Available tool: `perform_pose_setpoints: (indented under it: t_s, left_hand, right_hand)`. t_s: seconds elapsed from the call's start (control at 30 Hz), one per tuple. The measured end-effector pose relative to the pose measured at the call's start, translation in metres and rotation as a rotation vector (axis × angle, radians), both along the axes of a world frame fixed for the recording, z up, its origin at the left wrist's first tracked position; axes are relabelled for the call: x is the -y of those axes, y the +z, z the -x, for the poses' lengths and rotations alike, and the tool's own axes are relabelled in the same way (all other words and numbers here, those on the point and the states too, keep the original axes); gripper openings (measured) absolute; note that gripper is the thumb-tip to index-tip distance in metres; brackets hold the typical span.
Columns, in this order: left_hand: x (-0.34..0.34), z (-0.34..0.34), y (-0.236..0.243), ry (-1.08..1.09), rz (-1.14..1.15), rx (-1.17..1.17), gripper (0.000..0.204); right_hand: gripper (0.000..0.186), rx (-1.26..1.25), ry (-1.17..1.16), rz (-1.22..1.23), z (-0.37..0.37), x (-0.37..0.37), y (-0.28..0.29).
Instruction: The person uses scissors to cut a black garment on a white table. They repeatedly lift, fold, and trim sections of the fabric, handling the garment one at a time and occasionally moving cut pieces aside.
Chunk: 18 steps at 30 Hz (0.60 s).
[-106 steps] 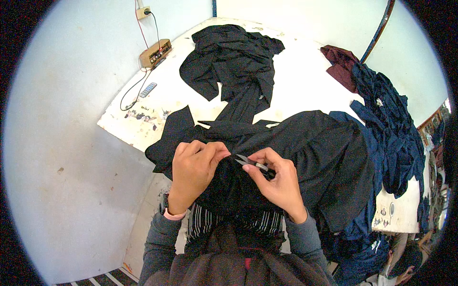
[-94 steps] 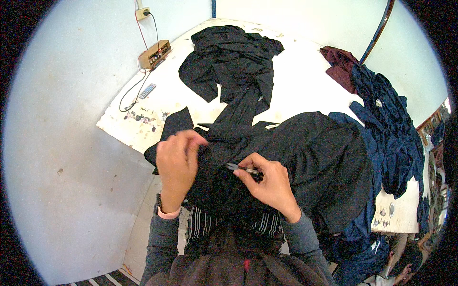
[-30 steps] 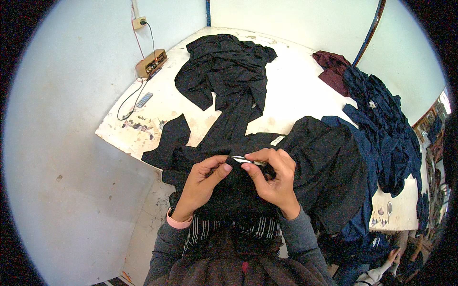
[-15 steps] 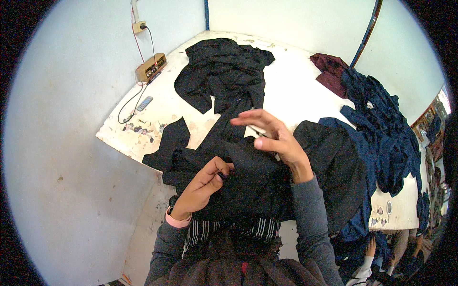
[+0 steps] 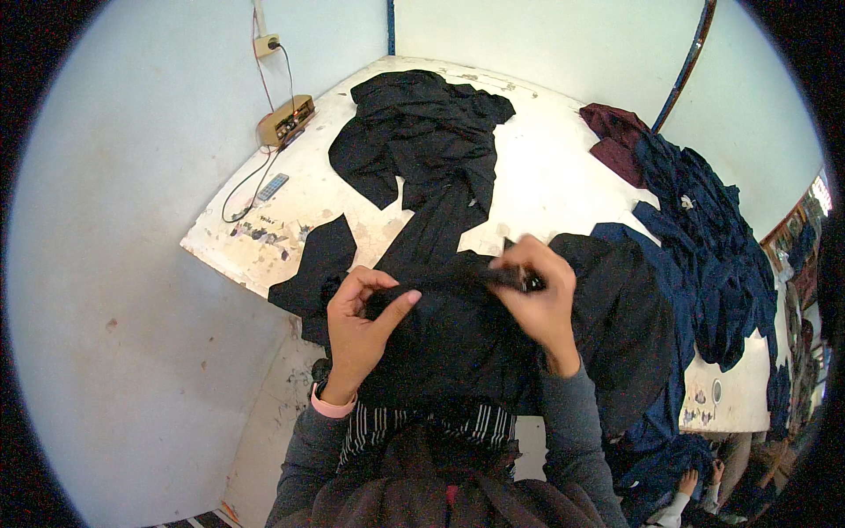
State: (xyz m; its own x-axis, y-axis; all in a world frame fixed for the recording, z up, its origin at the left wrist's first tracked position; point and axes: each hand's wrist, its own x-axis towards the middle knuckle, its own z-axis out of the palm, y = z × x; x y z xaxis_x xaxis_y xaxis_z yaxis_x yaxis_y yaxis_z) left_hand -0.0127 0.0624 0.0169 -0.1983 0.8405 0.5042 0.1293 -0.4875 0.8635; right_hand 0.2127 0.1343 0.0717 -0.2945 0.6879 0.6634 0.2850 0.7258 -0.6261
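Note:
A large piece of black cloth (image 5: 440, 348) spreads over my lap and the near edge of the table. My left hand (image 5: 359, 330) pinches its upper edge between thumb and fingers. Farther right, my right hand (image 5: 541, 299) is closed round the same edge, slightly blurred, so a strip of cloth runs between both hands. Something small with a dark pointed end shows by the right fingers; its kind is too small and smeared to tell. Beyond the hands, more black cloth (image 5: 422, 141) lies crumpled on the white table (image 5: 537, 167).
On the left stand a brown radio-like box (image 5: 286, 121) with cables and a grey remote control (image 5: 274, 187). Navy cloth (image 5: 704, 246) and maroon cloth (image 5: 616, 132) are heaped at the right. Walls enclose the table's left and back. Another person's hand (image 5: 687, 481) shows at lower right.
My right hand, raised with fingers apart and a thin tool in it, has come down and closed on the cloth's edge. My left hand has turned and moved slightly left, still pinching.

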Motion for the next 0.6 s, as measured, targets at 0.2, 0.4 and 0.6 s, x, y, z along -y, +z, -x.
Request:
perform_pose_setpoints:
  t_s: [0.2,0.4,0.6]
  left_hand:
    - [0.000,-0.006,-0.003,-0.199,-0.013,0.404,0.027]
    - [0.007,-0.022,-0.014,-0.499,0.209,0.823,0.029]
    - [0.007,-0.023,-0.015,-0.499,0.213,0.864,0.030]
  right_hand:
    - [0.020,0.438,-0.002,-0.726,-0.006,0.058,-0.009]
    - [0.038,0.449,0.137,-0.242,-0.002,0.067,-0.023]
    - [0.050,-0.027,0.461,0.359,-0.006,0.067,-0.026]
